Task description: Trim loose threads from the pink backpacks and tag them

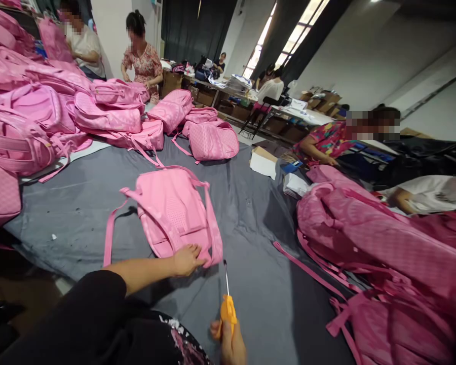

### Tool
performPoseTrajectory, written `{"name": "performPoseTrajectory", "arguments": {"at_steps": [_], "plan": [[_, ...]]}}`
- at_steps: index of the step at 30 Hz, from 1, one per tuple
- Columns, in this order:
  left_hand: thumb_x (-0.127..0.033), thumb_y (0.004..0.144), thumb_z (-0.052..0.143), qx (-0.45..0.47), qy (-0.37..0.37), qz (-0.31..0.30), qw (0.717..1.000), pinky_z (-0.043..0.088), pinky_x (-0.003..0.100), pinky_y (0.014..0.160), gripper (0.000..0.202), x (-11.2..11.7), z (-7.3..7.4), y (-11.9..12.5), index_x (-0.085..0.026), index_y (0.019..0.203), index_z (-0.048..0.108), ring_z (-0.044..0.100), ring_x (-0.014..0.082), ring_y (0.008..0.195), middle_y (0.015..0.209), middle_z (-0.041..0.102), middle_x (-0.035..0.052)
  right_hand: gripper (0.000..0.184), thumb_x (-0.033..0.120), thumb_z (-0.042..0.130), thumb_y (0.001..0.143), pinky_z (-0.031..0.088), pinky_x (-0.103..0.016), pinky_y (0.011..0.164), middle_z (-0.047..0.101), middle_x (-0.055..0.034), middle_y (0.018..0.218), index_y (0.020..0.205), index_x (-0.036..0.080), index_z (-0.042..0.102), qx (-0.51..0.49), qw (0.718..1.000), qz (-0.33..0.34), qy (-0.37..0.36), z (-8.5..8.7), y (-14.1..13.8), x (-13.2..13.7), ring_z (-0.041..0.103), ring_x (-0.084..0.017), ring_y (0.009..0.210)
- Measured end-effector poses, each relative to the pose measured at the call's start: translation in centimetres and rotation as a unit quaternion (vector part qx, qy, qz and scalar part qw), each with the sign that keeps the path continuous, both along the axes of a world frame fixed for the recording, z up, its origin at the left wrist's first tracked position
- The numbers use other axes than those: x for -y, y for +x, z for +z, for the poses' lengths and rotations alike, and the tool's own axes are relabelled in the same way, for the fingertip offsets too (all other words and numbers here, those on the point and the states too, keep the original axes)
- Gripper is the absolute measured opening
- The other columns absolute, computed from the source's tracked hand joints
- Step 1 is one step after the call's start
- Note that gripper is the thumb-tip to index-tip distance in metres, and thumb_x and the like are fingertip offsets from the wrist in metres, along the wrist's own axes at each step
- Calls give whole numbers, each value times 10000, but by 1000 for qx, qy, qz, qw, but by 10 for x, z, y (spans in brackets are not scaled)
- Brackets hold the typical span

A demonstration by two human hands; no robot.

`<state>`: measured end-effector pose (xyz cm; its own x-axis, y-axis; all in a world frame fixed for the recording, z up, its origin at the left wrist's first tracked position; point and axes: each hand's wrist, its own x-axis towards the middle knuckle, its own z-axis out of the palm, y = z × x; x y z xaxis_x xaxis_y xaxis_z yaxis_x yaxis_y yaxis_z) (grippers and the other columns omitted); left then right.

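A pink backpack (171,203) lies on the grey cloth with its shoulder straps and back panel facing up. My left hand (188,259) grips the near edge of this backpack, fingers bent over it, thumb pointing right. Low in the view, my right hand (231,338) is closed round the handle of an orange long-neck lighter (228,306). Its thin metal neck points away from me, and the dark tip is just right of the backpack's near corner, apart from it. I cannot see a flame.
Pink backpacks are heaped at left (19,126) and right (383,228); several more (213,139) stand along the far side. Grey cloth (251,218) covers the table. People sit or stand around it, including one in a floral top (146,63). Cardboard and papers (264,161) lie beyond.
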<state>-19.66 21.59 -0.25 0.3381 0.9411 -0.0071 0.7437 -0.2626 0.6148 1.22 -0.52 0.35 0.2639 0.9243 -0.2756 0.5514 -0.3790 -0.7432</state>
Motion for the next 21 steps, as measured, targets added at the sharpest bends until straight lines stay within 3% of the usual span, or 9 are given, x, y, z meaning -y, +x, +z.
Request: {"name": "performPoseTrajectory", "arguments": {"at_steps": [4, 6, 8, 11, 14, 16, 18, 21], "plan": [[-448, 942, 527, 27, -20, -47, 998, 513, 381, 912, 305, 56, -8, -17, -202, 1015, 691, 647, 198, 948, 1069, 689, 106, 536, 722, 354, 840, 555, -415, 736, 708, -17, 774, 1086, 340, 637, -42, 998, -21, 34, 2, 12, -16, 704, -289, 756], [-491, 926, 516, 48, -28, -54, 997, 521, 368, 847, 339, 73, -8, -33, -225, 906, 725, 675, 229, 833, 882, 724, 99, 559, 718, 424, 806, 545, -396, 663, 694, -30, 713, 1077, 292, 665, -51, 998, -18, 23, 4, 19, -15, 694, -288, 694], [-501, 918, 504, 93, -20, -31, 995, 512, 372, 847, 343, 80, -3, -47, -255, 933, 743, 689, 257, 830, 864, 741, 94, 561, 709, 448, 793, 527, -381, 597, 663, -26, 635, 1055, 275, 688, -55, 998, -26, 11, 4, 24, -11, 670, -276, 615], [-410, 926, 484, 100, 71, 26, 992, 413, 410, 1041, 339, 65, 9, -56, -271, 1144, 703, 614, 289, 1146, 1211, 688, 101, 544, 676, 450, 811, 500, -355, 545, 623, -9, 579, 1069, 262, 690, -61, 997, -39, 4, 5, 27, -1, 633, -248, 541], [-342, 855, 573, -29, 160, 58, 985, 254, 503, 1153, 590, 25, 19, -47, -173, 1415, 500, 338, 360, 1413, 1530, 395, 165, 536, 652, 424, 855, 473, -330, 536, 616, -10, 581, 1072, 230, 674, -53, 998, -15, -5, 15, 28, 5, 612, -225, 532], [-328, 827, 594, -118, 157, 62, 979, 294, 547, 1108, 737, -3, 19, -36, -93, 1489, 370, 345, 409, 1390, 1516, 371, 246, 535, 653, 404, 881, 459, -307, 541, 616, -11, 596, 1043, 213, 661, -44, 999, 5, -8, 25, 32, 6, 603, -206, 543], [-265, 849, 527, -171, 146, 58, 973, 359, 539, 1050, 684, -20, 15, -28, -32, 1473, 371, 438, 410, 1313, 1419, 468, 288, 539, 663, 391, 894, 447, -281, 540, 614, -6, 613, 1018, 205, 646, -57, 998, 13, -9, 35, 38, 6, 590, -181, 541], [-217, 861, 459, -146, 165, 38, 975, 355, 526, 1075, 568, -14, 5, -27, -24, 1396, 477, 444, 386, 1321, 1411, 496, 264, 564, 683, 386, 898, 443, -258, 534, 615, 6, 636, 1057, 192, 613, -120, 993, 15, -15, 47, 49, 6, 580, -154, 529]]}}
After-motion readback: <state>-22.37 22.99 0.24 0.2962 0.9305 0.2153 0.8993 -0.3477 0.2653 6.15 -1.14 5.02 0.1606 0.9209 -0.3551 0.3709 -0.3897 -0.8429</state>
